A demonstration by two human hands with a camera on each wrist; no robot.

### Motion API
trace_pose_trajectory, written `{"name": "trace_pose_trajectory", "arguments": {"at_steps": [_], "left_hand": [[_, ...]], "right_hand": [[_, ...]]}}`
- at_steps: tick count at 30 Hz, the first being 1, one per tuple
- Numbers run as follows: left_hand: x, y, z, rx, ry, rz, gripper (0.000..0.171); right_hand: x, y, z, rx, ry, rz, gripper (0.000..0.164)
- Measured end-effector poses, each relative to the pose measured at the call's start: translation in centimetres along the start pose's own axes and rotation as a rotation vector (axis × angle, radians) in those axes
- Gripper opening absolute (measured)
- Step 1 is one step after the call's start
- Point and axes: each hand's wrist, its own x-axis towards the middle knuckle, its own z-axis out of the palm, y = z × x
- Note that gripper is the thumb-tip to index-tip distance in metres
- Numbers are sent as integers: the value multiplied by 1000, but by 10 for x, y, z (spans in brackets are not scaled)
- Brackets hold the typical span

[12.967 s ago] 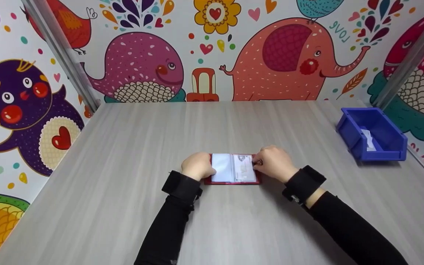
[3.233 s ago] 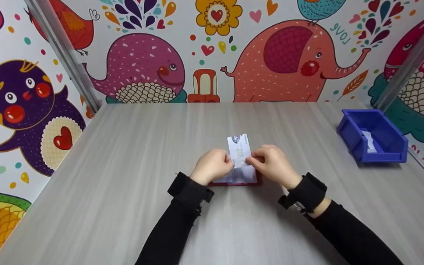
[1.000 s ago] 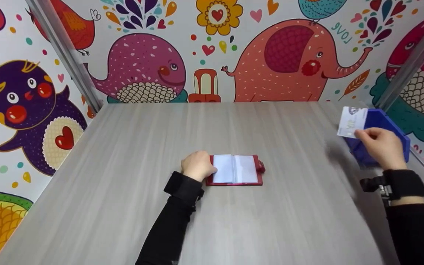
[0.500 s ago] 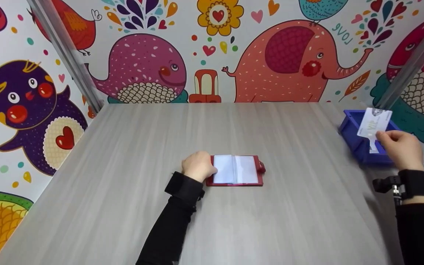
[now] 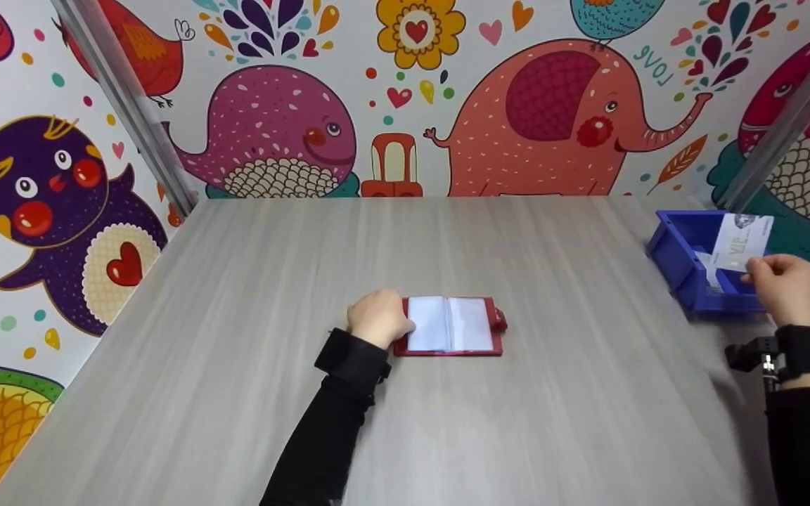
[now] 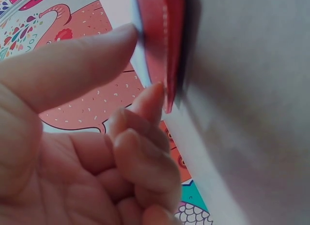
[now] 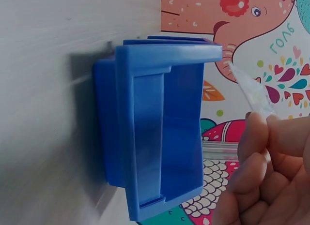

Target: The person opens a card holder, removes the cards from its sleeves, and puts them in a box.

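A red card holder (image 5: 498, 344) lies spread on the table, with pale clear sleeves showing inside. My left hand (image 5: 379, 318) pinches its left edge: in the left wrist view the thumb (image 6: 97, 60) rests on the inner side, an index fingertip at the red edge. Off to the right, my right hand (image 5: 793, 287) pinches a white VIP card (image 5: 742, 242) by its lower end between thumb and fingers. The card is held tilted above a blue bin (image 5: 683, 270). Seen from the right wrist, the card (image 7: 252, 88) is nearly edge-on, apart from the bin.
Inside the bin lies another white piece (image 5: 709, 270), partly hidden by the held card. A grey wood-grain table (image 5: 271, 281) stretches to patterned walls at the back and sides. Metal posts (image 5: 788, 105) stand at the corners.
The card, earlier in the holder's right sleeve, was drawn out with both hands. My right hand has carried it rightward over the bin; my left is back on the holder's left edge.
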Motion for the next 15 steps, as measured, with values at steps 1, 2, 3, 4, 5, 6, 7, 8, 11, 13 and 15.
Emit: {"name": "trace_pose_trajectory", "arguments": {"at_steps": [1, 2, 3, 4, 5, 6, 7, 8, 11, 13, 15], "left_hand": [[0, 0, 0, -1, -2, -1, 27], [0, 0, 0, -1, -3, -1, 27], [-1, 0, 0, -3, -4, 0, 27], [-1, 0, 0, -3, -7, 0, 27], [-1, 0, -1, -3, -9, 0, 27], [-1, 0, -1, -4, -7, 1, 26], [-1, 0, -1, -3, -5, 2, 26], [-2, 0, -1, -3, -5, 4, 26], [-2, 0, -1, -4, -6, 6, 26], [-2, 0, -1, -6, -5, 8, 27], [-2, -1, -1, -9, -4, 9, 28]], "right_hand": [[0, 1, 0, -6, 2, 7, 56], [1, 1, 0, -14, 3, 12, 55], [1, 2, 0, -22, 3, 16, 55], [1, 2, 0, -31, 5, 17, 54], [1, 3, 0, -40, 7, 16, 53], [1, 4, 1, -42, 5, 18, 53], [1, 4, 1, -45, 3, 19, 52], [1, 5, 1, -47, 3, 18, 51], [1, 6, 2, -50, 5, 19, 49], [1, 7, 4, -51, 6, 20, 49], [2, 7, 5, -47, 6, 18, 50]]}}
